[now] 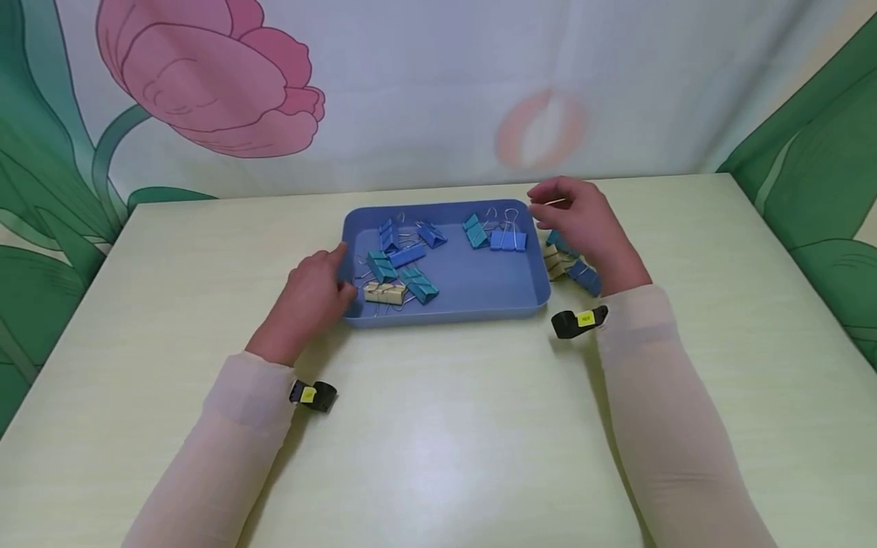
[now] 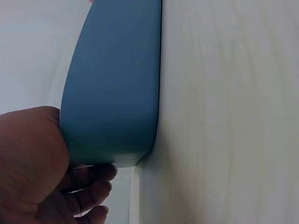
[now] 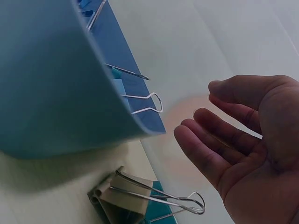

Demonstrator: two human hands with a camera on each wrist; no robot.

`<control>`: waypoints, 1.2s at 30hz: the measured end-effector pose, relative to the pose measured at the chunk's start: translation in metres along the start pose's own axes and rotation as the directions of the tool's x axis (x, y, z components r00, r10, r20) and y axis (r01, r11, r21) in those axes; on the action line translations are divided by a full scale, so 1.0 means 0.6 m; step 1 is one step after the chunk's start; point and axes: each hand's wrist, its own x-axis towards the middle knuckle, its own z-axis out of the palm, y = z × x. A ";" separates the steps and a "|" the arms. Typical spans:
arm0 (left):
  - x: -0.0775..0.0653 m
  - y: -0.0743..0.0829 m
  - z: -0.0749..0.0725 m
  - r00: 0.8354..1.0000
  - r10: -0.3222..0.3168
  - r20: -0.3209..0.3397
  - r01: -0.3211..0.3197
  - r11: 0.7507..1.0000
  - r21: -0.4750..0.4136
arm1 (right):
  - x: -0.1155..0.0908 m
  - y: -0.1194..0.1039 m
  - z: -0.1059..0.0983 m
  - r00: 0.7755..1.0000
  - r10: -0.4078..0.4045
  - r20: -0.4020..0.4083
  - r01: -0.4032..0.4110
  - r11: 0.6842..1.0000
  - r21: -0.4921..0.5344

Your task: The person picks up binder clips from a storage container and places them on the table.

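A shallow blue tray [image 1: 473,293] lies on the table with blue, teal and cream binder clips inside. My left hand [image 1: 308,301] grips its left end; in the left wrist view the thumb is hidden behind the tray wall [image 2: 112,84], and other fingers [image 2: 93,193] curl beside the end. Over the tray's back right corner, my right hand [image 1: 578,217] has loosely bent fingers and holds nothing. A blue binder clip [image 1: 508,240] and a teal binder clip [image 1: 476,231] lie in the tray near that hand. Several more clips sit in its left half, including a cream binder clip [image 1: 385,294].
Outside the tray's right end, partly under my right hand, lie a cream binder clip [image 1: 553,262], a blue binder clip [image 1: 585,277] and a teal binder clip [image 1: 560,242]. A flower-printed curtain [image 1: 425,99] hangs behind the pale table [image 1: 438,434].
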 end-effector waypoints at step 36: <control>0.004 -0.005 0.006 1.000 -0.007 -0.019 0.006 1.000 -0.011 | 0.037 -0.048 0.044 0.995 -0.040 0.093 0.074 0.917 -0.392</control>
